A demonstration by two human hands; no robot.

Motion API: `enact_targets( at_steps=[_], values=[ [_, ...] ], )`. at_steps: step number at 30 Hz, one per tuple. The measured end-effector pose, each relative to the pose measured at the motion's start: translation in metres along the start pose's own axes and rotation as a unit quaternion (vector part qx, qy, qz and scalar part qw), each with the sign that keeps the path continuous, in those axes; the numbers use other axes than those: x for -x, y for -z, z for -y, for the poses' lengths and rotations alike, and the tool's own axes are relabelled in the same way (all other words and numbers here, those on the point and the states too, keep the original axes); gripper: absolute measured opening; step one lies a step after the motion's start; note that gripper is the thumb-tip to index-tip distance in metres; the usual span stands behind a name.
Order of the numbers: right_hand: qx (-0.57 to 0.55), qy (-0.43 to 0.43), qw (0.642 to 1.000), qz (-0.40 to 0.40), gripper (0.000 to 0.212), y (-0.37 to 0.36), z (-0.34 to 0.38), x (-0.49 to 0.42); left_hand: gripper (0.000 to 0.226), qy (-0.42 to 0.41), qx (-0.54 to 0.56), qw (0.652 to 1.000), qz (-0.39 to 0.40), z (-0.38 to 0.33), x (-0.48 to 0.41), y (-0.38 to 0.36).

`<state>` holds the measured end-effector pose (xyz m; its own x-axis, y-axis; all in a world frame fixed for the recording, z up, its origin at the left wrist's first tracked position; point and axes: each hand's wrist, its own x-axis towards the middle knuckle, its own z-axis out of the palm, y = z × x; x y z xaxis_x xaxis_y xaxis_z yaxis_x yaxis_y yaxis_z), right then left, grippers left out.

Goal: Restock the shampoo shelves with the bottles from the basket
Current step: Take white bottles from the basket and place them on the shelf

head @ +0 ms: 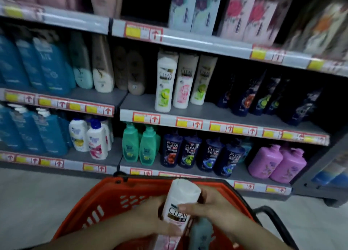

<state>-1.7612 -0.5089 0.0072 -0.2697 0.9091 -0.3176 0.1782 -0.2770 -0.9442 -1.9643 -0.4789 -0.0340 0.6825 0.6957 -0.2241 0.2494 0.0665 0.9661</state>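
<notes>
**White bottle over the basket, both hands on it**

White plastic, pink label: the shampoo bottle [180, 197] is in your two hands right above the red basket [105, 195], cap end tilted up and away from you. Your left hand [148, 217] comes in from the lower left, its fingers [169, 229] curled round the lower body of the bottle. Your right hand [214, 208] grips from the other side. Its thumb lies across the label, and its other fingers are hidden behind the bottle.

Under your right hand, a pale blue-grey bottle [201, 231] lies inside the basket, blurred. The basket sits on the pale floor [37, 193], close against the bottom of the shelves [143, 102].

Look up to the middle shelf: three white bottles [185, 80] of the same brand stand side by side, touching, with bare grey board to their left. Navy bottles [243, 97] stand to their right. One level down you have green pump bottles [139, 146], navy pump bottles [188, 151], then purple bottles [276, 161] at the far right.
</notes>
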Motion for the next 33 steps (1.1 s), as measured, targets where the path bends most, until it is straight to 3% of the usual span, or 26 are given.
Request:
enact_targets(
  at_steps=[5, 8, 14, 18, 20, 25, 33],
  values=[
    [-0.048, 0.055, 0.996, -0.06, 0.056, -0.002, 0.039, -0.006, 0.053, -0.009, 0.002, 1.0, -0.018, -0.034, 0.005, 0.025],
    [-0.055, 0.105, 0.988, -0.099, 0.04, -0.006, 0.061, -0.009, 0.05, -0.025, -0.016, 0.999, -0.044, -0.055, 0.005, 0.035],
    [-0.043, 0.191, 0.971, -0.137, 0.031, 0.002, 0.098, -0.012, 0.045, -0.067, -0.057, 0.986, -0.141, -0.089, -0.005, 0.047],
    [0.002, 0.156, 0.984, -0.088, 0.054, 0.01, 0.085, -0.012, 0.04, -0.098, -0.073, 0.973, -0.194, -0.106, -0.014, 0.054],
    [0.043, 0.133, 0.988, -0.072, 0.053, 0.011, 0.074, -0.014, 0.036, -0.113, -0.062, 0.97, -0.208, -0.114, -0.022, 0.05],
    [0.053, 0.155, 0.978, -0.13, 0.038, 0.03, 0.086, -0.028, 0.034, -0.133, -0.035, 0.967, -0.216, -0.134, -0.048, 0.044],
    [0.111, 0.174, 0.964, -0.171, 0.041, 0.083, 0.128, -0.084, 0.026, -0.126, -0.078, 0.947, -0.286, -0.146, -0.091, 0.052]
  ],
)
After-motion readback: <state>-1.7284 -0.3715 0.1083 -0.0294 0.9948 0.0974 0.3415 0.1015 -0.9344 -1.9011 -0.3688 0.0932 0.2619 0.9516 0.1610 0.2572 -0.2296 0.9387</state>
